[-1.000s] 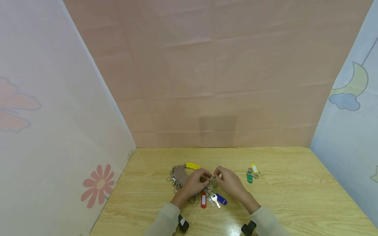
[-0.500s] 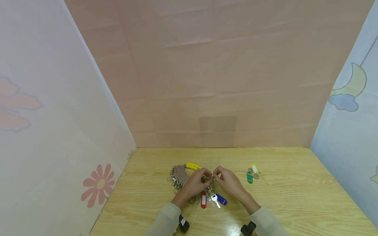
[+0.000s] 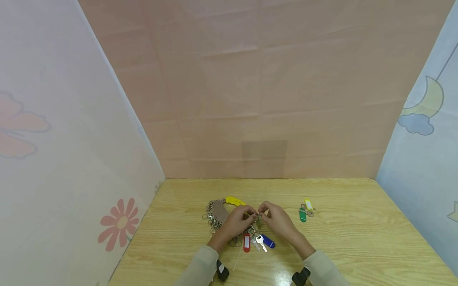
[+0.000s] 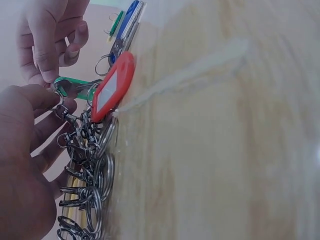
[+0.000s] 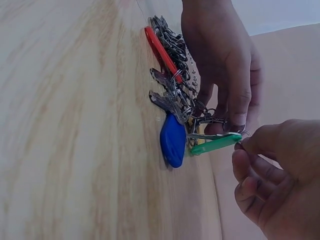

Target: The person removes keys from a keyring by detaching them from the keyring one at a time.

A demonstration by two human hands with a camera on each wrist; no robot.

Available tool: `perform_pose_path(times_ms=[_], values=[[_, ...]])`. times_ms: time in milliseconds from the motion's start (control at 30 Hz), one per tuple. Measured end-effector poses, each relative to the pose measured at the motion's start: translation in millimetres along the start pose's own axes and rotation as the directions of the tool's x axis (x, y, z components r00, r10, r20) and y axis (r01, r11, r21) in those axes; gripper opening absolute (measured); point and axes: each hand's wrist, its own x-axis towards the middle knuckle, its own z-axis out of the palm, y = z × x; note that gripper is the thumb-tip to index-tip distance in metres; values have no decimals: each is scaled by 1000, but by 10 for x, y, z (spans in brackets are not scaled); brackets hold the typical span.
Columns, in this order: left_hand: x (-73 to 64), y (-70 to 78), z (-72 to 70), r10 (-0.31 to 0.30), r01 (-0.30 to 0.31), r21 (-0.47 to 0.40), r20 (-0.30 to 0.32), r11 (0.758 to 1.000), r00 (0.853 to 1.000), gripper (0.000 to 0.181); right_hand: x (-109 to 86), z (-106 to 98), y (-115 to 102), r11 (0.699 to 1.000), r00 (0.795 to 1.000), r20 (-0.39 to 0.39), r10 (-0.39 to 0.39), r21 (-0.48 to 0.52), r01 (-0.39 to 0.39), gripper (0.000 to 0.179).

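Note:
My left hand (image 3: 237, 219) pinches a small metal snap hook on the key holder (image 3: 219, 211), a brown curved plate hung with several rings and hooks. Facing it, my right hand (image 3: 278, 219) pinches the split ring of a green key tag (image 5: 217, 144), which carries a key (image 4: 75, 87). Fingertips of both hands meet at that ring, partly covering the join of ring and hook. Below the hands, a red key tag (image 3: 247, 242), a blue key tag (image 3: 268, 241) and silver keys (image 3: 261, 243) lie on the table beside the holder.
The holder's yellow handle (image 3: 234, 201) points toward the back, behind my left hand. To the right lie another green key tag (image 3: 303, 215) and a yellow key tag (image 3: 308, 204) with keys. A thin pale strip (image 3: 237, 260) lies nearer me. Walls surround the wooden table (image 3: 358, 230).
Both hands stay almost in place, with small finger shifts at the ring. The green key tag tilts up out of sight half a second ago, then hangs below the fingertips again.

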Motion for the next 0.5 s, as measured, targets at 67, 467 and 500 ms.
perform_pose_path(times_ms=[67, 467, 500], values=[[-1, -2, 0, 2, -2, -2, -1, 1000, 1000, 14, 1, 8, 13, 1000, 1000, -6, -13, -1, 13, 11], [6, -28, 8, -8, 8, -28, -2, 1000, 1000, 13, 1, 55, 12, 1000, 1000, -28, 11, -22, -12, 13], [7, -31, 8, -9, 9, -26, 0, 1000, 1000, 14, 1, 57, 11, 1000, 999, -33, 6, -24, -7, 14]])
